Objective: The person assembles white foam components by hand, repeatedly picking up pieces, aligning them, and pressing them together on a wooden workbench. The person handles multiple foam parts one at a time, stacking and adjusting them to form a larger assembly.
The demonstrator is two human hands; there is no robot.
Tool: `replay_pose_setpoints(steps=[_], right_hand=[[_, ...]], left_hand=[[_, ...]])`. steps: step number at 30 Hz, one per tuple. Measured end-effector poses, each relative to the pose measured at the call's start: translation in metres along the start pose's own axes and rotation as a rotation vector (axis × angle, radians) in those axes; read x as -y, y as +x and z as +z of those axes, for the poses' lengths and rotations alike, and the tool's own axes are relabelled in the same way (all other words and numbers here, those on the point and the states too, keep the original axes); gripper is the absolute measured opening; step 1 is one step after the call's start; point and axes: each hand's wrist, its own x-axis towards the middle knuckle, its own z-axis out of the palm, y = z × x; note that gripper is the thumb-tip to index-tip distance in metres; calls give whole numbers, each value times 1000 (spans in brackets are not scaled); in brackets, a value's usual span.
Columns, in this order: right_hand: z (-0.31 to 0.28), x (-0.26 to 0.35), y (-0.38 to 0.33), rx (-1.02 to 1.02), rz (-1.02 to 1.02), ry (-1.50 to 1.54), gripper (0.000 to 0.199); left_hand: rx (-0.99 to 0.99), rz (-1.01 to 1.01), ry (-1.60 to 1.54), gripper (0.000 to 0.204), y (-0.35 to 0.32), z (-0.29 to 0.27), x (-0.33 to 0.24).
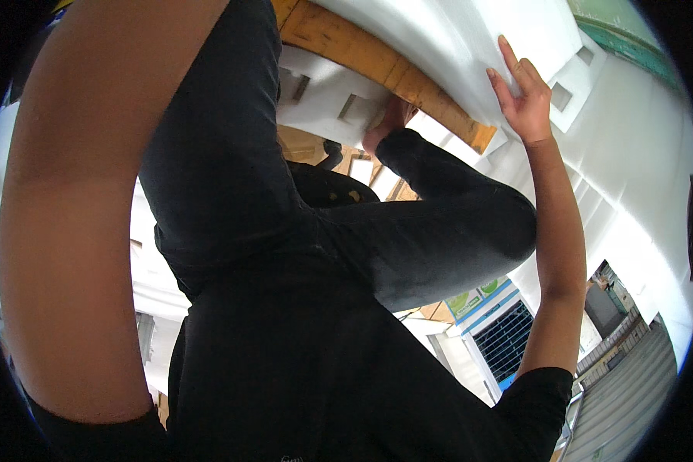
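My right hand [527, 104] is at the upper right, its fingers stretched out and apart over a smooth white foam-like sheet [470, 46]. It seems to lie on the sheet, and nothing shows in its grasp. Beside it is a white piece with square cut-outs [581, 85]. My left forearm [77, 215] runs up the left side and leaves the picture at the top, so my left hand is out of sight. A worn wooden edge [393, 69] runs along the near side of the white sheet.
Below the wood is a white panel with square holes [323, 104]. My bare foot [389, 123] is by the wooden edge, one knee bent out to the right. A box with a dark grille [504, 339] stands at the lower right, near grey corrugated sheeting [631, 408].
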Motion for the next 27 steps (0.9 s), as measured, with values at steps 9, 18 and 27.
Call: replay_pose_setpoints(steps=[9,18,27], right_hand=[[0,-4,0,-17,5,32,62],[-9,-9,21,-27,112,-64,70],[-16,-12,6,76,173,-110,62]], left_hand=[[-76,6,-144,65,8,14,9],[-180,-105,-461,58,-30,-4,-15],[-106,102,-137,115,-59,-9,-101]])
